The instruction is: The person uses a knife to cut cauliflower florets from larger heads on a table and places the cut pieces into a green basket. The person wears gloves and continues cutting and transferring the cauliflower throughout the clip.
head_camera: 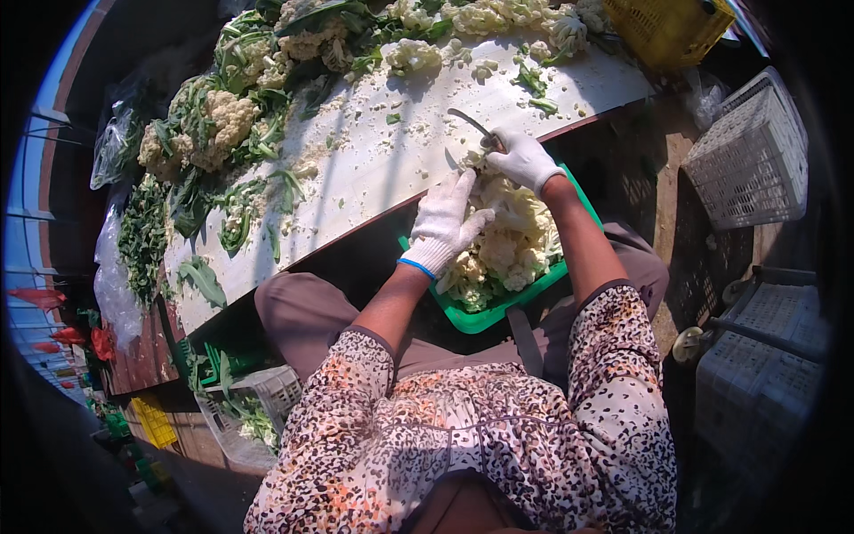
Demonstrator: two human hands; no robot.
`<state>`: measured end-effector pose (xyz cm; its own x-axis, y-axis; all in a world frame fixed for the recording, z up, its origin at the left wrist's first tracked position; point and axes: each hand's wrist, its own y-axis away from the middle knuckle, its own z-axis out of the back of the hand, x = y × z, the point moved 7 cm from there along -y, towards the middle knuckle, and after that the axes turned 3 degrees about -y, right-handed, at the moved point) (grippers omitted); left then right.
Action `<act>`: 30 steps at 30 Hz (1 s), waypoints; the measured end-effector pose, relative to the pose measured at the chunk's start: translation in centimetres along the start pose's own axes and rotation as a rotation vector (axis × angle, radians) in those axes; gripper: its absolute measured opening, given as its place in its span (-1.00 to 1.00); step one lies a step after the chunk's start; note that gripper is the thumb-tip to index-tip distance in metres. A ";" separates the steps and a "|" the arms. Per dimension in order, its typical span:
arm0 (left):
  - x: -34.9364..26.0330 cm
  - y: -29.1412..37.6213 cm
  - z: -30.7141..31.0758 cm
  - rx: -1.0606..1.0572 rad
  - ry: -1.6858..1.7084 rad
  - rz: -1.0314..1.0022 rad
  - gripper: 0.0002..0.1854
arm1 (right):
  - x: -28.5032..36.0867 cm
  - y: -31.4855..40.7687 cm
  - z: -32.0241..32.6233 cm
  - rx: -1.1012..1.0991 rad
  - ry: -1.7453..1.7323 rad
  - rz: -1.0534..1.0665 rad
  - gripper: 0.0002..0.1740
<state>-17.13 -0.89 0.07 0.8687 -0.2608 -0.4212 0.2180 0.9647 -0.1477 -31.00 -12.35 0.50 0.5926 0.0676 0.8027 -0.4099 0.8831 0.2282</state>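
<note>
My right hand (pixel 524 159), in a white knit glove, grips a knife with a thin curved blade (pixel 470 121) above the far side of a green plastic crate (pixel 475 323). Cut cauliflower florets (pixel 502 247) fill the crate between my knees. My left hand (pixel 446 217), gloved in white with a blue cuff edge, is over the crate's left side, its fingers pointing to the table edge and its thumb out. Its fingertips are beside a pale floret piece near the knife hand; whether they grip it is unclear.
A white table (pixel 373 153) ahead bears crumbs, leaves and heaped cauliflower heads (pixel 217 127). A yellow crate (pixel 670 30) is at its right end. White crates stand at right (pixel 754 157) and lower left (pixel 250 414). A wheeled cart (pixel 767 334) is at lower right.
</note>
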 end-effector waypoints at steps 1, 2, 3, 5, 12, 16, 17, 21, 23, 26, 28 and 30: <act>-0.6 -0.1 -0.2 0.043 0.051 0.004 -0.24 | -0.9 1.5 -0.5 -0.006 0.105 0.030 -0.51; -1.2 0.6 0.0 0.084 0.055 0.025 -0.30 | -2.0 3.2 -1.1 -0.058 0.031 0.057 -0.48; -1.6 1.0 -0.3 0.219 0.073 0.040 -0.33 | -2.7 5.3 -1.3 -0.114 -0.040 0.081 -0.45; -3.0 3.3 -1.0 0.284 0.057 -0.136 -0.33 | -3.8 10.1 -1.2 -0.003 -0.283 -0.239 -0.39; -2.6 7.9 0.7 0.067 0.095 0.014 -0.17 | -6.1 17.0 2.3 -0.172 -0.198 -0.353 -0.45; 0.6 9.6 -1.3 0.017 -0.164 0.213 0.04 | -8.1 16.6 -0.5 -0.164 -0.095 -0.469 -0.50; 0.4 9.7 -1.8 -0.016 -0.211 0.199 0.01 | -10.3 16.0 -2.5 -0.149 -0.070 -0.478 -0.52; -3.9 8.8 -3.7 0.186 -0.003 -0.007 -0.23 | -12.8 17.4 -4.2 -0.299 -0.431 -0.395 -0.58; -5.5 9.5 -3.8 0.337 0.019 -0.055 -0.35 | -11.5 18.4 -4.7 -0.303 -0.719 -0.460 -0.60; -5.6 11.4 -4.0 0.407 0.162 -0.116 -0.41 | -11.0 18.6 -6.6 -0.347 -0.864 -0.433 -0.63; -6.5 11.8 -3.0 0.477 0.299 -0.051 -0.48 | -9.6 18.1 -7.7 -0.330 -0.852 -0.447 -0.66; -6.3 12.4 -3.1 0.502 0.622 0.080 -0.58 | -8.8 17.3 -9.7 -0.314 -0.953 -0.368 -0.71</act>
<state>-21.26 12.55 -1.93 0.5150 -0.0202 -0.8569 0.4686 0.8438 0.2617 -36.59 6.84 -7.98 -0.1985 -0.4985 0.8439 -0.0386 0.8643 0.5015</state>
